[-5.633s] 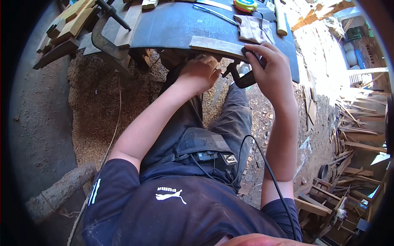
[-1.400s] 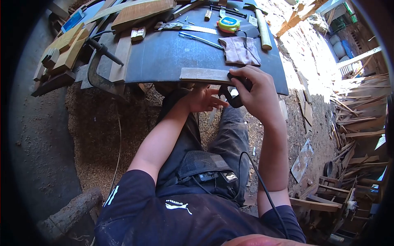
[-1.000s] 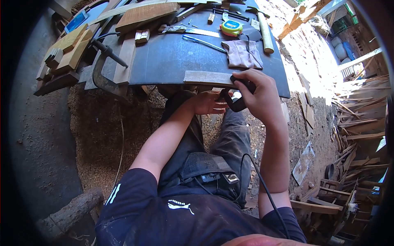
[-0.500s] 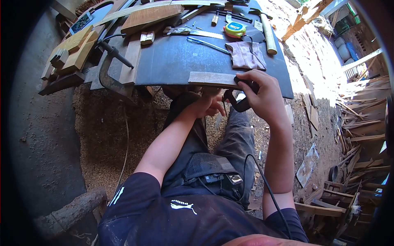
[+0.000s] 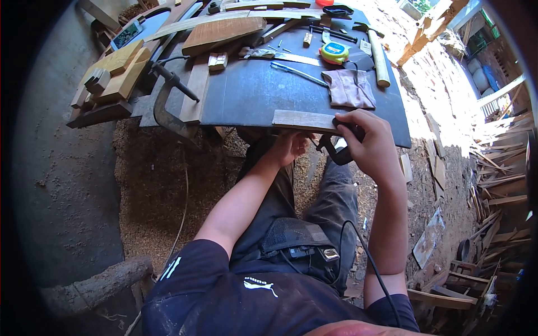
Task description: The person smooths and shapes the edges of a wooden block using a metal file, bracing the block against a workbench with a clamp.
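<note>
A small wooden strip (image 5: 302, 119) lies flat along the front edge of the dark table. My right hand (image 5: 367, 134) is closed around the dark frame of a C-clamp (image 5: 341, 157), at the strip's right end. The clamp's upper jaw is mostly covered by my fingers; its body curves below the table edge. Just under that edge, my left hand (image 5: 290, 147) has its fingers curled at the clamp's thin screw handle. Its fingertips are partly hidden. Behind the strip lies a folded pinkish cloth (image 5: 350, 88).
A larger clamp (image 5: 165, 106) grips the table's left side. On the dark table (image 5: 241, 95) are a pen (image 5: 298, 74), a tape measure (image 5: 334, 52), a hammer (image 5: 379, 59) and a wedge-shaped board (image 5: 221, 35). Wood scraps (image 5: 501, 179) pile up at right.
The whole view has shifted, so the table appears lower and further right. My left hand has turned, its fingers now curled up near the table's underside. My right hand stays on the clamp.
</note>
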The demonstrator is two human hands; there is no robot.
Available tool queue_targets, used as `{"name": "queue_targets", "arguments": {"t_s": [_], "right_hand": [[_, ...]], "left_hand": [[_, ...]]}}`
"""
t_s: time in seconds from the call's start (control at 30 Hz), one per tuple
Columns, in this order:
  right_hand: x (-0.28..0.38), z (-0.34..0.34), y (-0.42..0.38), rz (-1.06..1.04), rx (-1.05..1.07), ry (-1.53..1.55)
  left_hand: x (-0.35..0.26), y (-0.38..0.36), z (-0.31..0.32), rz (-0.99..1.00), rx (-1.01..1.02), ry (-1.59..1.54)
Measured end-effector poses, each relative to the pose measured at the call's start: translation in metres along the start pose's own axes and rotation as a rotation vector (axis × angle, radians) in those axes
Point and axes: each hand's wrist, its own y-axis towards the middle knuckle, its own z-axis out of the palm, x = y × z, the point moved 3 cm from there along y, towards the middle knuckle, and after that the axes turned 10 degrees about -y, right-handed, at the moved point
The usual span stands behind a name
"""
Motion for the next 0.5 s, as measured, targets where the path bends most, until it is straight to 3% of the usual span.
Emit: {"name": "queue_targets", "arguments": {"t_s": [0.03,0.13,0.27,0.3,0.5], "right_hand": [[0.0,-0.001,0.0,-0.03,-0.012,-0.012],[-0.001,-0.002,0.0,-0.071,-0.036,-0.035],[0.0,-0.002,-0.001,-0.074,-0.034,-0.048],[-0.001,-0.001,-0.002,-0.089,-0.05,-0.073],[-0.01,0.003,-0.003,-0.131,-0.099,-0.071]], "left_hand": [[-0.001,-0.004,0.002,-0.06,0.042,0.001],[0.003,-0.008,0.015,-0.194,-0.08,0.197],[0.027,0.006,0.027,-0.521,0.268,0.12],[0.032,0.006,0.037,-0.373,0.138,0.115],[0.0,0.014,0.027,0.005,-0.101,-0.244]]}}
